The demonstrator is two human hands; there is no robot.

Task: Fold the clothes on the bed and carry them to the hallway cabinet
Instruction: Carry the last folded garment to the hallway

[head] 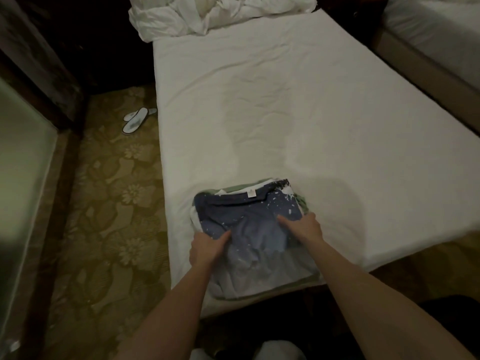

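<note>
A stack of folded clothes (255, 237) lies at the near left corner of the bed (285, 100). Its top piece is a blue-to-white shirt with white splashes; green and white layers show at the edges beneath. My left hand (207, 249) grips the stack's left side, thumb on top and fingers tucked under the edge. My right hand (302, 228) grips the right side the same way, thumb lying across the shirt. Both forearms reach in from the bottom of the view.
A crumpled white duvet (207, 14) is piled at the head of the bed. A pair of white slippers (136, 119) lies on the patterned carpet to the left. A dark wall with a glass panel (23, 152) runs along the left; a second bed (436, 35) stands at right.
</note>
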